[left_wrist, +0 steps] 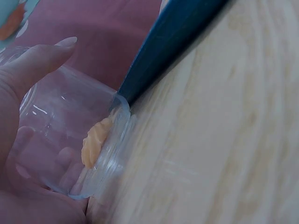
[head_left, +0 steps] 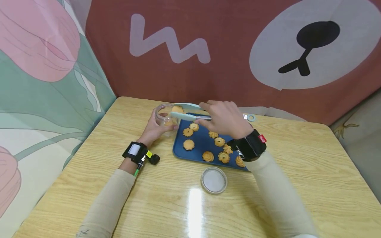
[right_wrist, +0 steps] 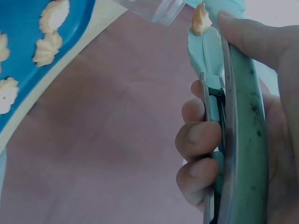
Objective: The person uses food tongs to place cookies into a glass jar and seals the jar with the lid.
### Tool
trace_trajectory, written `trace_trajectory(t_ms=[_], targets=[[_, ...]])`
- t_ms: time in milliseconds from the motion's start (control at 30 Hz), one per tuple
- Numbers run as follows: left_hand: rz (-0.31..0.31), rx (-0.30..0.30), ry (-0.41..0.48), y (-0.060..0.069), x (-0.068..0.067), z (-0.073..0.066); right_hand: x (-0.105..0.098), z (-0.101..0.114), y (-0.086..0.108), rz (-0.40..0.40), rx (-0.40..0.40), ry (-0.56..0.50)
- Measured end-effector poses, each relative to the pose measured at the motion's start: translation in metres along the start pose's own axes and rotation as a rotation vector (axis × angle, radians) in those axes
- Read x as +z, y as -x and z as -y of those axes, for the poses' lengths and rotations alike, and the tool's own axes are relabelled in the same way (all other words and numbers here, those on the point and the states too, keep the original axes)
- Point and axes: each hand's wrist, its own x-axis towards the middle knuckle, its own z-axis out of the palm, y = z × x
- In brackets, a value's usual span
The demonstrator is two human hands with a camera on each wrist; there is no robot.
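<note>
My left hand (head_left: pixel 153 129) grips a clear jar (left_wrist: pixel 70 116) around its side, at the left end of the blue tray (head_left: pixel 194 155). One cookie (left_wrist: pixel 96 142) lies inside at the jar's bottom. With its fingers curled round the handles, my right hand (head_left: pixel 224 119) holds light-blue tongs (right_wrist: pixel 245 126). A cookie (head_left: pixel 177 109) is pinched between the tongs' tips, right at the jar's mouth; the right wrist view also shows that cookie (right_wrist: pixel 201 21).
Several cookies (head_left: pixel 189 144) lie spread over the tray, partly under my right wrist. A round lid (head_left: pixel 214 180) rests on the wooden table (head_left: pixel 166 205) in front of the tray. A printed cloth (head_left: pixel 226 76) hangs behind the table.
</note>
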Motion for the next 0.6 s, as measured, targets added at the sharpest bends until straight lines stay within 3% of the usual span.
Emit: trace_trajectory(t_ms=[200, 600], targets=[[0.01, 0.007, 0.011, -0.002, 0.001, 0.001, -0.003, 0.005, -0.016, -0.007, 0.004, 0.009], [0.014, 0.012, 0.006, -0.001, 0.002, 0.001, 0.008, 0.015, -0.036, 0.092, 0.037, 0.0]])
